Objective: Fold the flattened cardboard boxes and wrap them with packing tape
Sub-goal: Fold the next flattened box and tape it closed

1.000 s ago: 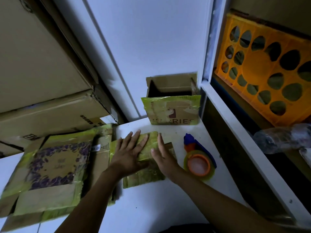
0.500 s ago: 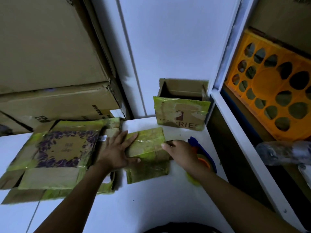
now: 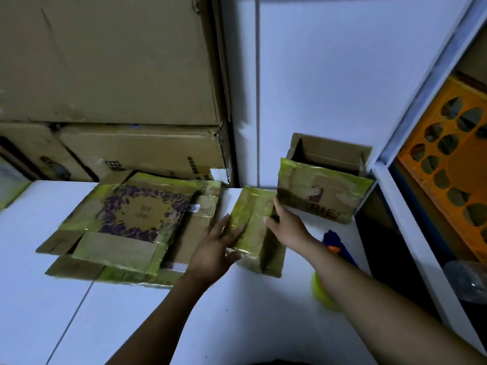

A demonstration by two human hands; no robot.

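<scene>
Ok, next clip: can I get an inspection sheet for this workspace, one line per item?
Surface: white table.
Job's things: folded box, taped yellow-green, between the hands; flattened box to its left; tape dispenser partly behind the right forearm.
Clutter: small open box at the back.
Hands: left hand grips the folded box's left edge; right hand holds its right side.
Cables: nothing seen.
Surroundings: stacked cartons on the left, white wall, orange crate on the right.
</scene>
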